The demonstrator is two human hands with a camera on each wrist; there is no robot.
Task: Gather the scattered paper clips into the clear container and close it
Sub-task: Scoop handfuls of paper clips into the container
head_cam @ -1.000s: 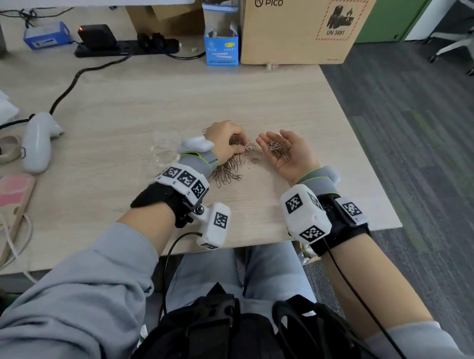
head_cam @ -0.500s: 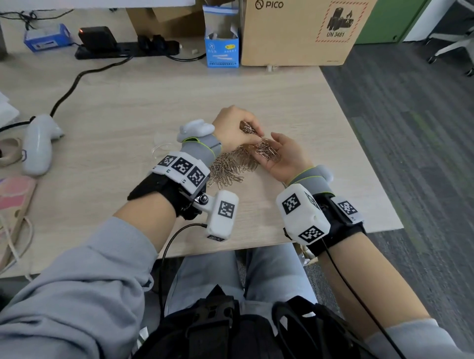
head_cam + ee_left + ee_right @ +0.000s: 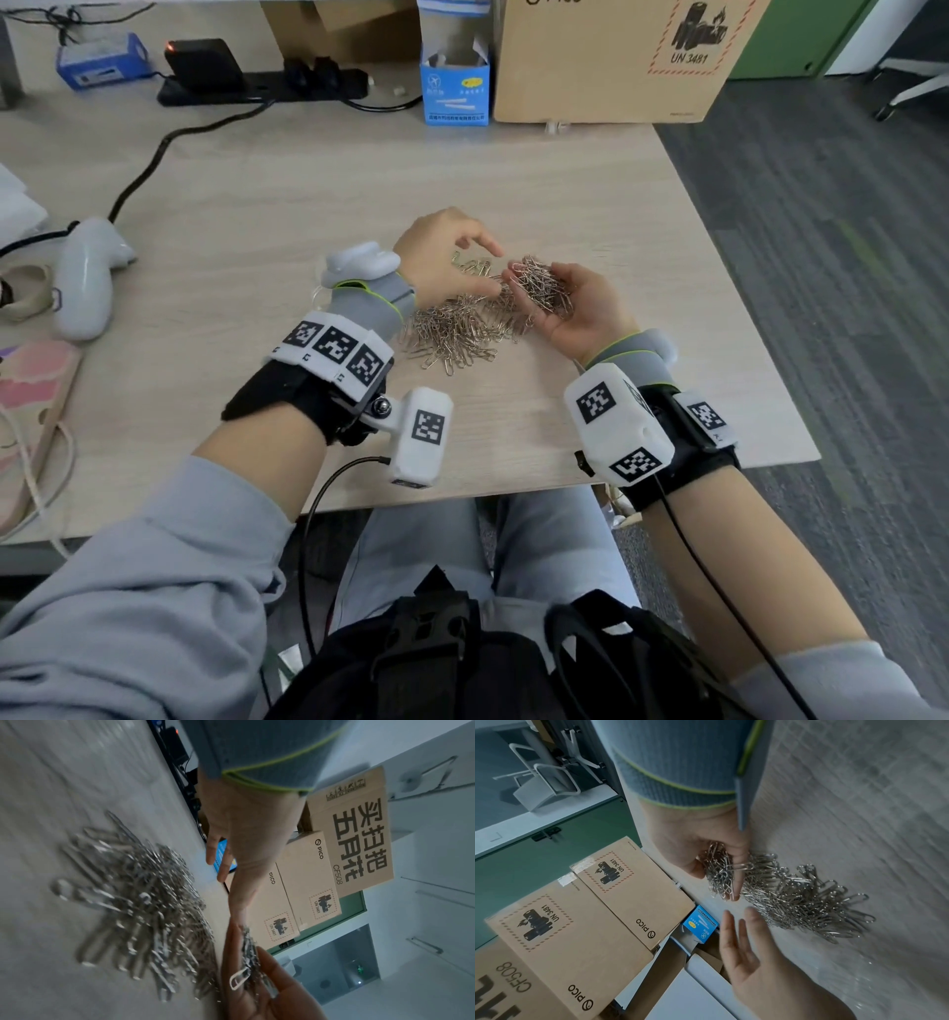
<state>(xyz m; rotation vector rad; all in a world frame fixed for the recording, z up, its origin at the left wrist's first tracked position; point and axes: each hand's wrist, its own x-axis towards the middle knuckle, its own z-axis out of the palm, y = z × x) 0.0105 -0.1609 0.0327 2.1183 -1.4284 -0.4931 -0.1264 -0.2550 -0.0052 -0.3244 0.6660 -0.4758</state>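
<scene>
Both forearms show pushed-up light grey sleeves (image 3: pixel 128 591) and black wrist straps (image 3: pixel 287 401) bearing white blocks (image 3: pixel 423 437) printed with black-and-white square markers. Grey cuffs (image 3: pixel 369 308) edged in lime green sit nearer the hands. Thin black cables (image 3: pixel 318 514) trail from the wrist units towards a black harness (image 3: pixel 431 642) over grey trousers (image 3: pixel 539 539).

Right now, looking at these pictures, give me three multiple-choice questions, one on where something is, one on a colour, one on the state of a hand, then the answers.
1. Where is the pile of paper clips on the table?
A. between the two hands
B. beside the white controller
C. against the cardboard box

2. What colour is the small open box at the table's far edge?
A. red
B. blue
C. green

3. What is the right hand doing?
A. lying flat on the table
B. gripping a cable
C. cupping a bunch of clips, palm up

Answers:
1 A, the pile lies between the left hand and the right hand.
2 B, its printed faces are blue.
3 C, the fingers curl around a bunch of clips in the upturned palm.
</scene>
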